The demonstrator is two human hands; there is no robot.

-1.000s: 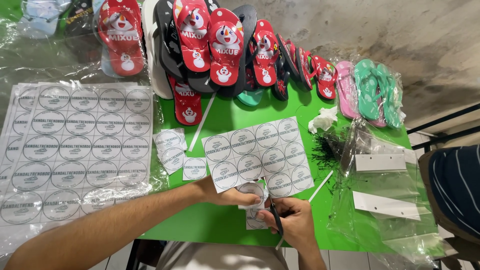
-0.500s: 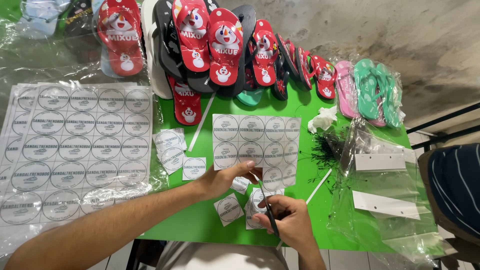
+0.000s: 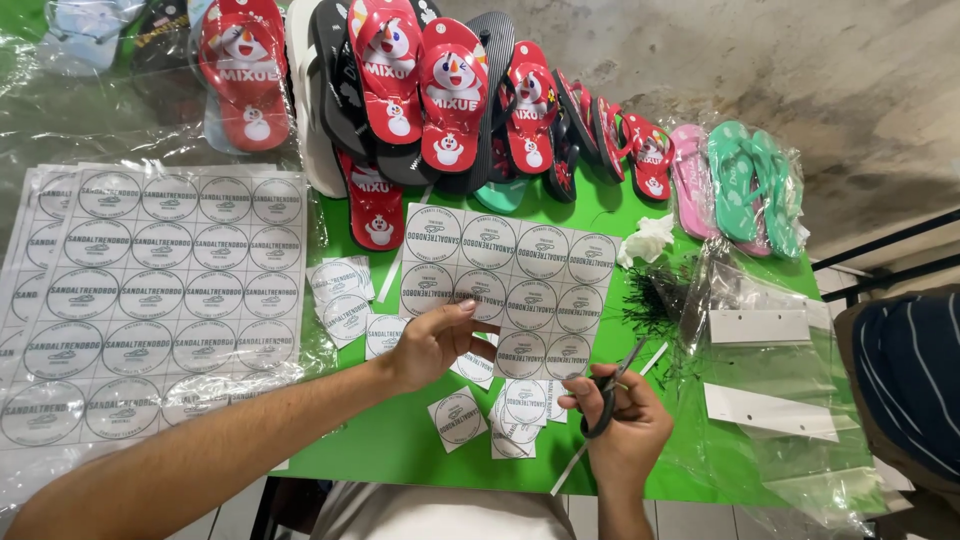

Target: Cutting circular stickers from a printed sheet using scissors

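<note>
Left hand: the left hand (image 3: 432,343) reaches in from the lower left over the green table (image 3: 400,450); its fingers are loosely curled and half open, and the fingertips (image 3: 468,309) rest on the lower left part of the sticker sheet (image 3: 510,280). It pinches nothing that can be seen.
Right hand: the right hand (image 3: 628,430) is closed around the handles of the scissors (image 3: 612,390), thumb and fingers through the loops. The blades point up and to the right, close to the sheet's lower right corner; whether they are parted cannot be told.
Sticker sheet: a white sheet of round printed labels, lying flat on the table just below the row of sandals, with part of its lower edge already cut away.
Cut squares: loose cut labels (image 3: 458,417) lie on the table between the two hands, and a small pile (image 3: 342,295) sits just left of the sheet.
Large sheets: uncut label sheets in clear plastic (image 3: 150,290) cover the left side of the table.
Sandals: red flip-flops (image 3: 452,95) with a cartoon figure stand along the far edge; pink and teal pairs (image 3: 740,185) in bags lie to the right.
Right side: clear bags with white card headers (image 3: 770,370) and a tuft of black tag fasteners (image 3: 655,295) lie near the right hand.
Other person: a striped sleeve (image 3: 905,385) shows at the right edge.
</note>
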